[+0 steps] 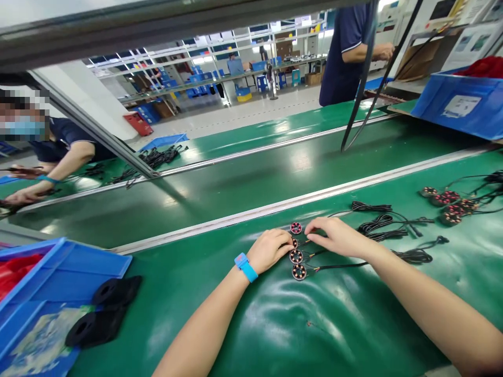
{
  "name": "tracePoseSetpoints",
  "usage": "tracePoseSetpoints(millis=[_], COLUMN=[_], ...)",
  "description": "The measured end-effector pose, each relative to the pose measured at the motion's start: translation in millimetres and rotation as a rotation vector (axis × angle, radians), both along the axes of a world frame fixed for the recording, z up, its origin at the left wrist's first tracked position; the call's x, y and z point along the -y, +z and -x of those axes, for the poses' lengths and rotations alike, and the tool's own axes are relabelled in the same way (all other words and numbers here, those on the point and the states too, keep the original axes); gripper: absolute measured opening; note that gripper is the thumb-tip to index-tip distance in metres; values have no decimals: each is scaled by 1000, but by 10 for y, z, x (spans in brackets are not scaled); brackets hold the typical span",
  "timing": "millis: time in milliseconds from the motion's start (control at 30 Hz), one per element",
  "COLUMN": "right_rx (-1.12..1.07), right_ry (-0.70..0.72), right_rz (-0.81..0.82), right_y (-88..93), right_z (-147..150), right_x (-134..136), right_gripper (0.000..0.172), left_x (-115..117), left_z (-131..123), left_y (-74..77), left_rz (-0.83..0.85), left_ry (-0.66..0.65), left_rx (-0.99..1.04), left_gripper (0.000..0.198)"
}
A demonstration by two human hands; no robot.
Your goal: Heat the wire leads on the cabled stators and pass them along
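Observation:
Small round motor stators with copper windings stand in a column on the green mat. My left hand [271, 249], a blue band on its wrist, has thumb and fingers closed at the edge of one stator [295, 243], which they partly cover. A red-wound stator [296, 228] lies just beyond it; another stator [296, 256] and the nearest stator [299, 272] lie on the near side. My right hand [334, 236] hovers right of the column, thumb and forefinger apart, close to the stator leads. Black bundled cables [379, 226] run off to the right.
More stators [451, 204] with cables lie at the far right. Blue bins [461, 102] [51, 272] hold red material. Black ring-shaped parts [106, 309] rest by the left bin. A metal rail [236, 215] borders the conveyor [243, 180]. Co-workers stand across it; a black cable loop [349, 128] hangs down.

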State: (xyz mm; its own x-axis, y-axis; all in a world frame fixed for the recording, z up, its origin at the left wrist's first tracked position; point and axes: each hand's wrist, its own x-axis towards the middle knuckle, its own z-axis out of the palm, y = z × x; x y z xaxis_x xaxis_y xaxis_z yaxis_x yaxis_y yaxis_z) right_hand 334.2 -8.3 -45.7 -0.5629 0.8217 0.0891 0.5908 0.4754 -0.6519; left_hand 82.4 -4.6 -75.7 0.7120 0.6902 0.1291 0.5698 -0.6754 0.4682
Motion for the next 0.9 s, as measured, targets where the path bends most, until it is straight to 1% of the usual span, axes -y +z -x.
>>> tracePoseSetpoints(millis=[67, 167, 233, 300, 400, 500, 567, 700, 733, 833, 900], right_rx=[54, 122, 99, 23, -91, -213, -291, -360, -363, -327, -303], right_ry=[39, 14, -1, -10, -49, -95, -128, -128, -123, -86, -32], right_rz=[68, 132, 177, 266, 410, 523, 586, 650, 662, 701, 684], right_y=[-95, -210, -254, -276, -300, -327, -341, -346, -341, -300, -240], right_z=[146, 189, 167, 146, 139, 149, 155, 162, 159, 113, 42], right_x=[-30, -46, -45, -45, -55, -75, -91, -116, -116, -99, -84], right_gripper=[18, 19, 12, 13, 22, 33, 36, 28, 28, 39, 45], left_x=[1, 0, -7, -16, -27, -29, -26, -4, 6, 42, 54], left_z=[12, 24, 21, 11, -7, -22, -32, -51, -54, -53, -42], left_y=[-12, -16, -15, -17, -26, -26, -14, 26, 35, 60, 80], left_rz=[3, 1, -8, -14, -11, -6, -10, -31, -34, -33, -18], left_ry=[-1, -12, -22, -33, -56, -79, -85, -67, -60, -52, -44], left_rx=[11, 5, -11, -24, -24, -20, -25, -65, -76, -75, -32], left_gripper=[15, 16, 16, 16, 15, 15, 15, 14, 14, 12, 11])
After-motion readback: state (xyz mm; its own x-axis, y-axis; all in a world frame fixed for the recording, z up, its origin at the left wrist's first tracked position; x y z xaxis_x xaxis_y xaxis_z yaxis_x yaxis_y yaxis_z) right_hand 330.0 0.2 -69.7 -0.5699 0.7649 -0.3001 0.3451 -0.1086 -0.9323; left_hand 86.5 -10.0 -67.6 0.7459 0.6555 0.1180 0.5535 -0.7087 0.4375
